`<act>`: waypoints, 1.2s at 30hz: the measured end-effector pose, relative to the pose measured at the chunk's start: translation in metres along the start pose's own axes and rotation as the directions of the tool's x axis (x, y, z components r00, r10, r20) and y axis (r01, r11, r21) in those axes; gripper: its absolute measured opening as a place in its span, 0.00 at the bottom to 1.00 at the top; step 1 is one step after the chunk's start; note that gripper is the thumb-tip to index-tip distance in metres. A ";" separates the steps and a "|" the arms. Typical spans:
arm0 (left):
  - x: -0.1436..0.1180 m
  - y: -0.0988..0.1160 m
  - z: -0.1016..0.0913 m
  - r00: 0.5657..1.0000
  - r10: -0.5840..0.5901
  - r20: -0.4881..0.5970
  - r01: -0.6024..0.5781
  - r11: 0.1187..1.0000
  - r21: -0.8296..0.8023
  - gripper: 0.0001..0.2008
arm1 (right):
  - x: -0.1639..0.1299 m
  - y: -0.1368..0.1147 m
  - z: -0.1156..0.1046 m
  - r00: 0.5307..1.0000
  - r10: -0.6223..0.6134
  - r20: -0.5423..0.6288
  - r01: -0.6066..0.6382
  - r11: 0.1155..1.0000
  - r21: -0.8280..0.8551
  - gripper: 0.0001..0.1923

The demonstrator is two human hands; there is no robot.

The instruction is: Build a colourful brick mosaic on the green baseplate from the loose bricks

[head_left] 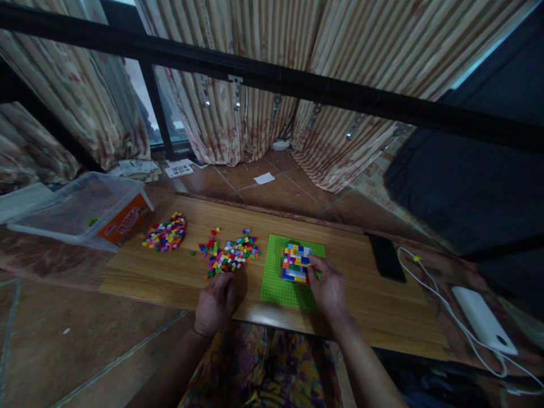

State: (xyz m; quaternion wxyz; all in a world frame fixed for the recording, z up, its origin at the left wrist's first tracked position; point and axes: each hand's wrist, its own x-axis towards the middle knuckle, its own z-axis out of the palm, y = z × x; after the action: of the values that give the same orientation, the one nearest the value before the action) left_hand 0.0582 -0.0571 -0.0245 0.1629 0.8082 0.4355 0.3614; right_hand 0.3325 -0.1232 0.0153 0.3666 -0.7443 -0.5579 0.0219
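Observation:
A green studded baseplate [272,283] lies on the wooden board, bearing a multicoloured block of building bricks [294,265] stacked in layers. My right hand [329,286] is at the right side of that block, thumb and forefinger pinched on a small building brick against its edge; the fingers partly cover the brick. To the left, my left hand [216,303] rests curled on the board at the near edge of a loose brick pile [233,253]. Its fingers are closed and turned away, so anything inside them is hidden.
A second heap of loose bricks [166,232] lies farther left, beside a clear plastic tub [85,209] with an orange label. On the right are a black phone [387,258], a white cable and a white power bank [484,318]. A dark metal bar [272,73] crosses beyond the board.

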 end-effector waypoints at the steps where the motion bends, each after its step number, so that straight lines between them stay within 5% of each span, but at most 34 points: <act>1: 0.000 0.000 0.000 1.000 -0.003 0.000 0.003 1.000 0.001 0.08 | 0.000 0.000 0.001 1.000 -0.007 0.005 0.007 1.000 -0.011 0.15; 8: 0.000 0.002 -0.002 1.000 -0.004 0.019 0.004 1.000 -0.001 0.08 | 0.004 -0.001 0.006 1.000 -0.019 0.015 0.021 0.995 -0.103 0.18; 19: -0.001 0.002 -0.001 1.000 -0.012 0.013 0.012 1.000 0.011 0.08 | -0.001 0.008 0.009 0.997 0.021 -0.070 -0.015 0.997 0.082 0.13; 26: 0.001 0.003 -0.002 1.000 0.001 0.023 -0.001 1.000 0.007 0.08 | -0.009 0.013 0.009 0.966 -0.251 -0.061 0.235 0.952 -0.194 0.13; 36: 0.000 0.002 -0.002 0.998 -0.043 0.052 0.042 0.999 0.008 0.07 | -0.012 0.000 0.001 0.926 -0.359 0.119 0.369 0.791 -0.489 0.17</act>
State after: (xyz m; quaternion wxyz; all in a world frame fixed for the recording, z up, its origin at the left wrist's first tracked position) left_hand 0.0581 -0.0586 -0.0224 0.1791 0.8085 0.4494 0.3350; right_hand 0.3276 -0.1331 0.0096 0.1519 -0.6921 -0.6803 -0.1876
